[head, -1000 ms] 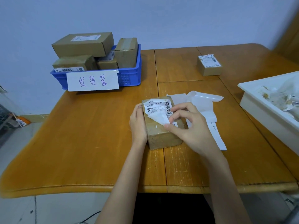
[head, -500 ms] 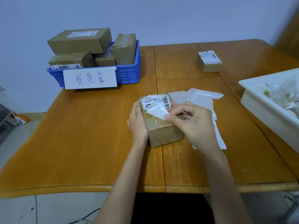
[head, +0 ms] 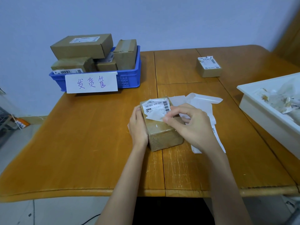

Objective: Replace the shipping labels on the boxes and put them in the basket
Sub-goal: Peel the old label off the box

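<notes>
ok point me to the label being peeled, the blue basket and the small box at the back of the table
label (head: 156, 108), head view, printed face left of the barcode
blue basket (head: 128, 78), head view, front wall right of the paper sign
small box (head: 209, 72), head view, bare cardboard front side

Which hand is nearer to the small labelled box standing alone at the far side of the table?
Right. The right hand pinches the label on the near box, below and slightly left of the small box. The left hand rests on that near box's far-left side.
</notes>
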Available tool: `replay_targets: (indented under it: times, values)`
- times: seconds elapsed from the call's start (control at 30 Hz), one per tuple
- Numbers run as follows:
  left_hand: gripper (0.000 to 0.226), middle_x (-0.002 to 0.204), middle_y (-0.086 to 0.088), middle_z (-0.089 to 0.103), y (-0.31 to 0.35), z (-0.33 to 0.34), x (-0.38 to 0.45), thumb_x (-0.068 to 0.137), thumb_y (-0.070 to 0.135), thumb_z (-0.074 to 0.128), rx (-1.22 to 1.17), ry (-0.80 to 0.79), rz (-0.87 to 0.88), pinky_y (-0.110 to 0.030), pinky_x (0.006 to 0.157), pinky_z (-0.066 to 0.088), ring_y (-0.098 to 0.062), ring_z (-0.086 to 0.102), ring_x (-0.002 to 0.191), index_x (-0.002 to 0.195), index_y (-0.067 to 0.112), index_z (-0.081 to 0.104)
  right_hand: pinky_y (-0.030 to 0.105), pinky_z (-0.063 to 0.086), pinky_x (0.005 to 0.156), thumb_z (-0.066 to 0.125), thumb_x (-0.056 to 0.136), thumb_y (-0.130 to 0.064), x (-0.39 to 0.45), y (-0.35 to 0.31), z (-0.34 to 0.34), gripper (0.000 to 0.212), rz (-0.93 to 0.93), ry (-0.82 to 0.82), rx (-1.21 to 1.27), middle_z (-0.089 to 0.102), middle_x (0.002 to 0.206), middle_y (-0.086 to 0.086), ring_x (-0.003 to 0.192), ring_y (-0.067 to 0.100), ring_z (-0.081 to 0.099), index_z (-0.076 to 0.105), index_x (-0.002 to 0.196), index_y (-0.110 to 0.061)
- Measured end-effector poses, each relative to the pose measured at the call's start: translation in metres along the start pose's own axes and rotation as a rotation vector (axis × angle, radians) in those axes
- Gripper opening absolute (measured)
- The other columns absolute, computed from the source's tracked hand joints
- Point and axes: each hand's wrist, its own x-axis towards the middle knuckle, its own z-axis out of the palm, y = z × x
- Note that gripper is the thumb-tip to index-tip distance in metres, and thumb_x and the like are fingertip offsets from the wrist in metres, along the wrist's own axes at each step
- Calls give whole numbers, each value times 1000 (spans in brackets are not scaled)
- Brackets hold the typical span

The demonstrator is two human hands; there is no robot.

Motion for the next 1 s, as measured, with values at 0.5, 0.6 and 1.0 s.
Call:
replay_targets:
  times: [0.5,0.6,1.0]
  values:
    - [38,100,16,72,-4,-1,1,99,40,32,18,-6,17,-57,102,44,-21,62,109,90,55,65,25,54,90,74,83,-10,-4,10,-10,9,19,-18,171,68,115,-11,108,-2,60,74,78,-18]
    - [35,102,15,71,-6,-1,0,97,48,30,33,-10,20,-59,102,42,-26,60,113,91,52,64,19,52,88,77,80,-16,-2,7,-4,6,-20,93,48,71,101,-14,99,-4,63,75,79,-22]
    - [40,93,13,71,-3,-5,1,106,27,33,23,-70,34,-52,96,48,-14,65,96,89,41,65,34,52,95,84,70,-16,2,0,-15,23,169,-66,324,74,101,-13,105,8,66,73,89,-23]
